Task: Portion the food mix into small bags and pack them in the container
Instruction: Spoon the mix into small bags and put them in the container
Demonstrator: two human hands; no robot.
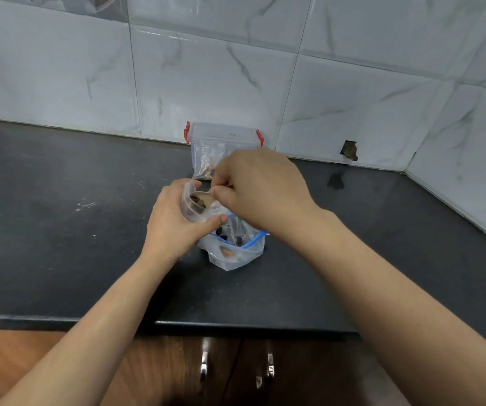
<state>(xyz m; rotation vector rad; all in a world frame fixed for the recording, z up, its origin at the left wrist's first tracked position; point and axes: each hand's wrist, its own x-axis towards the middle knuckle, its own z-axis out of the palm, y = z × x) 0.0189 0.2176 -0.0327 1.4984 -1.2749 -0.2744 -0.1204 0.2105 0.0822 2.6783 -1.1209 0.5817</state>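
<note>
Left hand (pixel 174 221) grips a small bag (pixel 195 208) held just above the surface, fingers and thumb curled round it, mouth held open facing up. Right hand (pixel 261 190) pinches a spoon (pixel 203 199); its bowl sits inside the bag's mouth carrying a few dark and tan pieces. Handle is hidden under the fingers.

Directly below the hands a big bag (pixel 236 250) with a blue zip strip stands open on the surface, clear plastic, mix (pixel 230 238) inside: dark pieces plus one tan nut-like piece low at the front. It touches the small bag's underside, or nearly so; cannot tell.

Container (pixel 222 142) stands at the back against the wall, clear with red clips at both top corners. One filled bag (pixel 206 162) leans in front of or inside it; cannot tell which. Right hand covers its lower right.

Surface (pixel 60 230) is dark stone, matte, light scuffs left of the hands, a dark stain right of the container. Wall (pixel 353 83) is white marbled tile, with a chipped hole (pixel 349 150) low on the right; a second tiled wall closes the right side at an angle.

Front edge of the surface runs below the forearms, with wooden cabinet doors and two metal handles (pixel 203 364) under it. Open surface on the left, and on the right up to the corner.
</note>
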